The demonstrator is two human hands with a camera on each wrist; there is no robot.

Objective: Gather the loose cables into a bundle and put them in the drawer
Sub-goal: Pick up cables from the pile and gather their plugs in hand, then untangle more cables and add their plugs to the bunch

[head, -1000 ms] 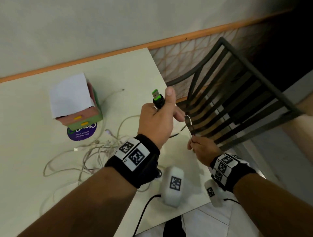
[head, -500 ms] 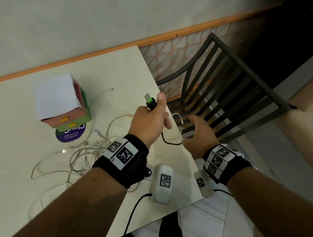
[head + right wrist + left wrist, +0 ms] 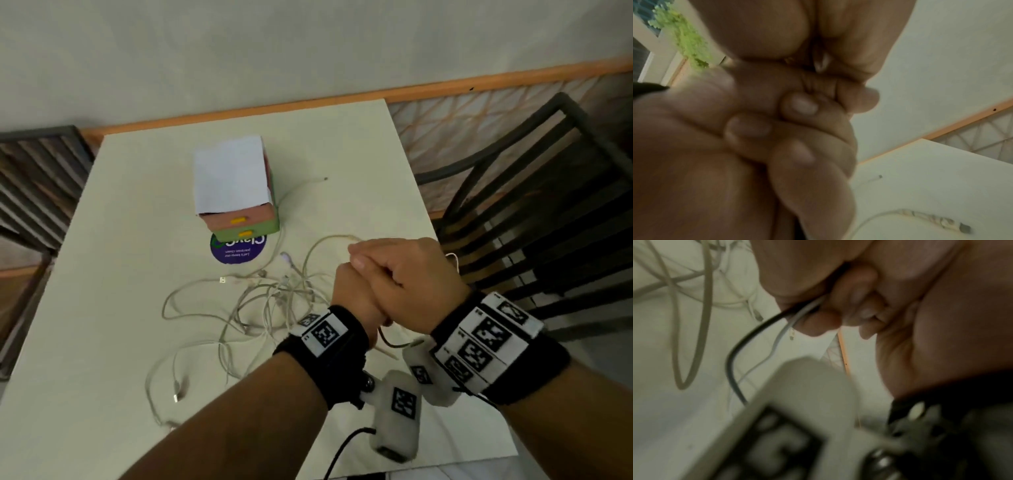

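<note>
Clasping left hand [image 3: 356,291] (gripping black cable [image 3: 740,344]), right hand [image 3: 411,274]

- Thin black cable [image 3: 731,353]: upper end hidden inside curled left hand [image 3: 356,294]; lower end behind blurred white wrist camera housing [image 3: 807,402].
- Right hand [image 3: 411,274]: covers left hand's fingers.
</note>
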